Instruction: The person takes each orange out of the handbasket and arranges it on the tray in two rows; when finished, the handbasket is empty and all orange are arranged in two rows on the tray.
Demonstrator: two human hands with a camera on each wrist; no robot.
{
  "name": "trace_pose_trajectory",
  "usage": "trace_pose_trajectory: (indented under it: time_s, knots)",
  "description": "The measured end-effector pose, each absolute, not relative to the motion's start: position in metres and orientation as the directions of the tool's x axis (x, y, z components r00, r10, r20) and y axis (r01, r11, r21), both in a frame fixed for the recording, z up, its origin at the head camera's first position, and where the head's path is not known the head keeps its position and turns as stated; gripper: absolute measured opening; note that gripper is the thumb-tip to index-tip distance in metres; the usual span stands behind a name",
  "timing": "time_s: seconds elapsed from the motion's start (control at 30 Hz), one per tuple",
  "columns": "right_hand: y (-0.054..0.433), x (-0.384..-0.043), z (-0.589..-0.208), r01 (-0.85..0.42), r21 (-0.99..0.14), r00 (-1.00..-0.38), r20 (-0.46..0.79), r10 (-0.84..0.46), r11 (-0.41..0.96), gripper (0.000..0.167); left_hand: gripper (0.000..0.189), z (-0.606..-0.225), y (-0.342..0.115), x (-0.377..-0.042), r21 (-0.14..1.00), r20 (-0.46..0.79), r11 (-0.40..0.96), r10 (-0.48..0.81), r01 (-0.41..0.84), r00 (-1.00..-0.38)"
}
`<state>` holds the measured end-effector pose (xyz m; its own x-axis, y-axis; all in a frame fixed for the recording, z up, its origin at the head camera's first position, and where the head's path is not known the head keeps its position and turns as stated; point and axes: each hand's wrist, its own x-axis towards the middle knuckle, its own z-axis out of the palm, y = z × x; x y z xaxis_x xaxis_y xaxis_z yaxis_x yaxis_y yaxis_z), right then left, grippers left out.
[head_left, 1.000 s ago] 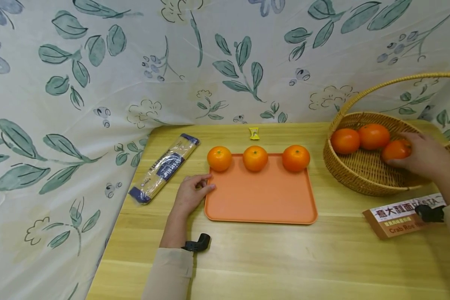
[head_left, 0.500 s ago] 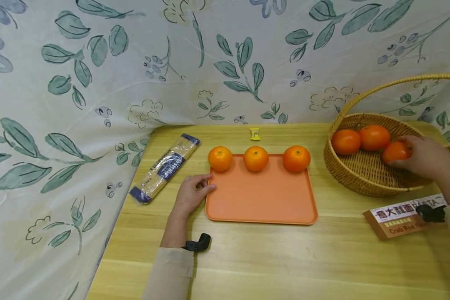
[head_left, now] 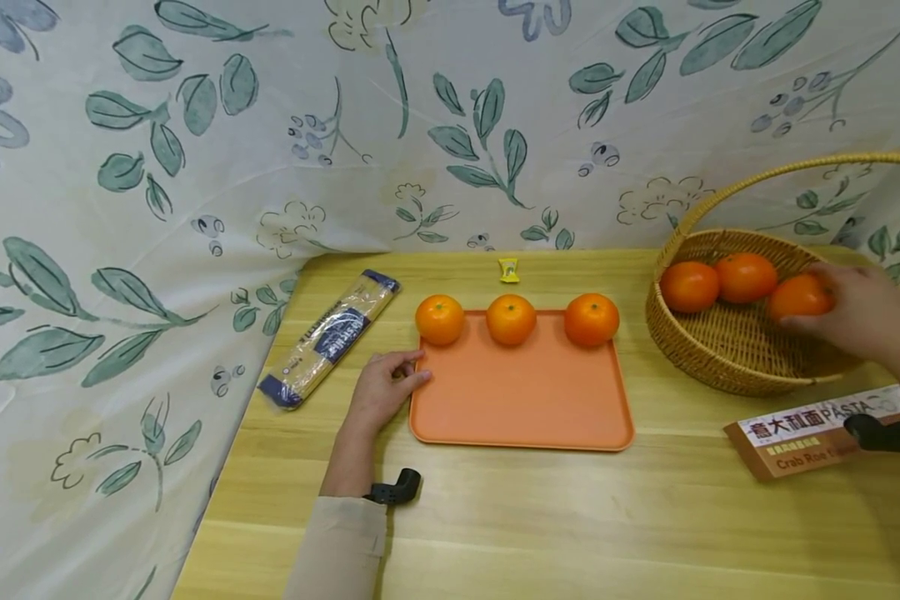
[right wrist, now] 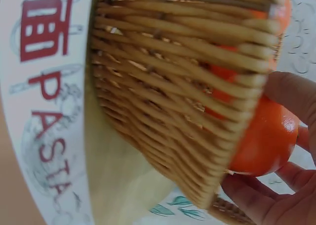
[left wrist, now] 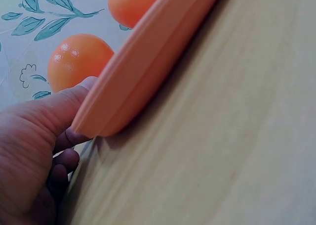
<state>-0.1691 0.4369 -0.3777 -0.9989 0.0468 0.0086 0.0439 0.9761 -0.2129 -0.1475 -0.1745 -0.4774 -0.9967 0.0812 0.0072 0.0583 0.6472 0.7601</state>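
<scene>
The right hand [head_left: 858, 304] has its grip spread to the width of a glossy red-orange round fruit [head_left: 801, 297], fingers and thumb curled round it, at the right inside a tan woven wicker basket [head_left: 708, 365]. Two similar red-orange fruits [head_left: 746, 277] lie to its left there. The left hand [head_left: 378, 390] has a nearly closed grip, pinching the left rim of a salmon-orange rectangular tray [head_left: 525, 392]; three round orange fruits [head_left: 511, 319] line its far edge. A brown-and-white pasta box [head_left: 802, 437] lies on the wooden desk [head_left: 510, 517], near side of the basket.
</scene>
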Motion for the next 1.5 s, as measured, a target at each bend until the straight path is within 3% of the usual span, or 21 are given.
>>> trace_pose_trajectory:
  time_s: [0.33,0.67,1.13,1.5]
  knots:
    - [0.403,-0.153,-0.343,0.023,-0.179,-0.997,0.066,0.036,0.983,0.083,0.038,-0.477,-0.177,-0.148,0.735,0.03,0.673,0.09,0.083,-0.995]
    - [0.354,-0.136,-0.323,-0.027,-0.273,-0.999,0.04,-0.017,0.962,0.089,0.037,-0.48,-0.178,-0.149,0.743,0.032,0.663,0.092,0.085,-0.995]
    - [0.297,-0.12,-0.339,-0.243,-0.364,-0.969,0.127,-0.21,0.899,0.089,0.038,-0.48,-0.176,-0.149,0.747,0.037,0.658,0.097,0.092,-0.995]
    - [0.252,-0.107,-0.357,-0.324,-0.447,-0.941,0.064,-0.331,0.834,0.086,0.038,-0.481,-0.176,-0.149,0.749,0.035,0.656,0.097,0.09,-0.995]
